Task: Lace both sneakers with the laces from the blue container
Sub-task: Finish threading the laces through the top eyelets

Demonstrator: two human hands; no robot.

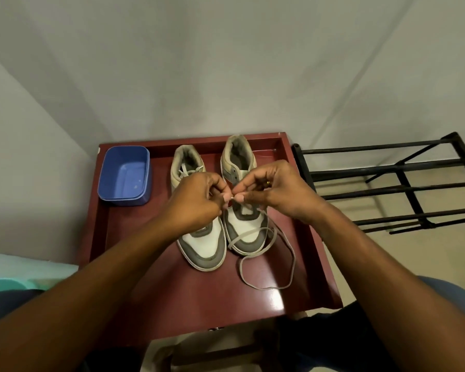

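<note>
- The red-brown table [301, 277] is carrying everything, with a black rack [403, 183] standing just beside it on the right.
- The left sneaker [203, 245] is sitting toe-near and seems already laced, a tied lace showing at its far end.
- The right sneaker [239, 162] is lying touching it, toe-near, and is the one being laced.
- The blue container [145, 183] is resting at the far left corner, apparently emptied of laces.
- The left hand [196, 200] and right hand [279, 189] are meeting above the right sneaker's eyelets, each pinching the lace near its tip.
- The lace [249, 235] is trailing across the toe and looping on the table to the near right; being light, limp and flat, it is likely twisting easily, so gripping right behind the stiff tip is looking best for threading.
</note>
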